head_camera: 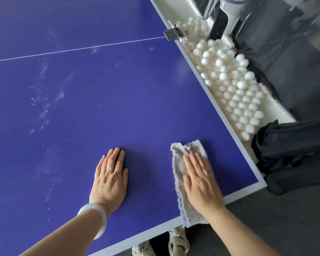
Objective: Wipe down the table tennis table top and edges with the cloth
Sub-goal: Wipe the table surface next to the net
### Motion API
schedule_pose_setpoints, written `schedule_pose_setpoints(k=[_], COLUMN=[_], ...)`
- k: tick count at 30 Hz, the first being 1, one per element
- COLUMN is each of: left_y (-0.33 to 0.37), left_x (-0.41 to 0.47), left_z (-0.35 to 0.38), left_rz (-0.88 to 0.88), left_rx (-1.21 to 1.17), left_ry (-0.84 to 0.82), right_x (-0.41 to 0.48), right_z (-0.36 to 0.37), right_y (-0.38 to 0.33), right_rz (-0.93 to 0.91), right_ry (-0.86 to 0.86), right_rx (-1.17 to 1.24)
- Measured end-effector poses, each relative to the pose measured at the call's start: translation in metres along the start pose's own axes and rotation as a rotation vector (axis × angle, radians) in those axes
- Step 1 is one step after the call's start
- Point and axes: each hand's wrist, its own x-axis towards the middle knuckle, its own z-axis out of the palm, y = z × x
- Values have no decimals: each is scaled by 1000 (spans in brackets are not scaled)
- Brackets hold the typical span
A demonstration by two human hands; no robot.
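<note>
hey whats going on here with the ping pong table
A person is wiping a blue table tennis table near its corner. The right hand presses flat on a grey cloth whose near end hangs over the edge. The left hand rests flat on the top. Smudges show farther left; white balls fill a trough beside the table.
</note>
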Motion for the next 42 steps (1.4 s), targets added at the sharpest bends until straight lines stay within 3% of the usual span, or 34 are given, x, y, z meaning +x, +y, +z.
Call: schedule_pose_setpoints(k=[3,6,8,10,12,13,18,21,25,27,33,42], left_y=[0,0,2,3,3,5,14,25,52,66,88,92], left_x=[0,-1,-2,-1,-1,-1,12,40,81,105,181,191], left_z=[1,2,-1,-2,-2,-3,-11,-16,-6,2,16,18], left_rz=[11,-2,-4,-6,-11,-15,42,166,166,169,85,29], left_rx=[2,0,-12,-14,-20,-26,-14,-35,-72,-64,-73,-69], left_ry=[4,-7,-7,3,7,16,-3,32,6,-41,-13,0], right_x=[22,38,29,6,-7,-10,-7,11,40,59,114,257], right_z=[-15,-13,-3,10,9,4,-14,-14,-14,-14,-14,-16], right_y=[48,11,-44,-88,-78,-55,58,68,67,69,68,103], right_rz=[384,625,462,115,-108,-94,466,628,766,736,402,164], right_ry=[-26,35,68,4,-61,-70,-25,-7,-10,3,8,-38], right_rx=[-22,10,32,42,58,45,-10,-23,4,12,-10,-31])
